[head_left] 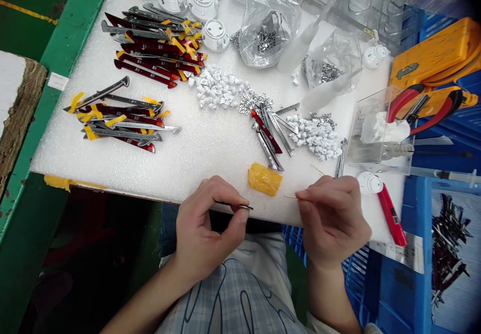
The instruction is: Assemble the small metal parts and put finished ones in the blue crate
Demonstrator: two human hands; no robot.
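At the front edge of the table, my left hand [206, 229] is closed in a pinch on a slim dark strip-shaped part [246, 207], mostly hidden by the fingers. My right hand [332, 219] pinches a thin toothpick [289, 197], its tip pointing left, apart from the part. Between and just beyond my hands lies a small block covered in yellow tape [265, 179]. Farther back is a loose group of red and silver strip parts [268, 136]. A second toothpick [317, 170] rests close to my right hand.
Taped strip parts [124, 118] lie left, with a larger pile [158, 43] behind. Small white pieces [214, 88], bags of metal bits [266, 33] and white round housings [214, 36] stand farther back. Right are red-handled pliers [404, 103], a red marker [392, 216] and a blue bin [423, 199].
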